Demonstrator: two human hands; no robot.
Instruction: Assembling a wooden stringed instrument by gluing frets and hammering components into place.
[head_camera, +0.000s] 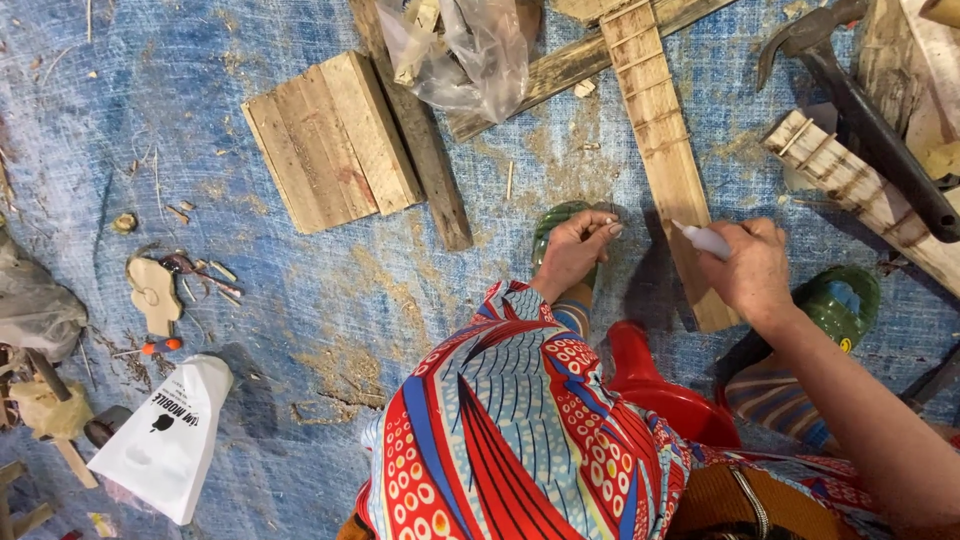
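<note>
My left hand (578, 243) reaches down over a green sandal (553, 222) and pinches a tiny thin piece between its fingertips; what the piece is cannot be made out. My right hand (752, 268) grips a small white glue tube (703, 239), nozzle pointing left, beside a long notched wooden slat (660, 130). The two hands are a short way apart above the blue sheet. A patterned red, blue and white cloth covers my knee (510, 430).
A block of joined planks (330, 140), a dark wooden strip (420, 130), a clear plastic bag (465, 50), a hammer (860, 110), another notched slat (850, 185), a second green sandal (840, 305), a red plastic stool (660, 385), a white bag (170, 440) and a small cut-out (155, 292) lie on the blue sheet (130, 120).
</note>
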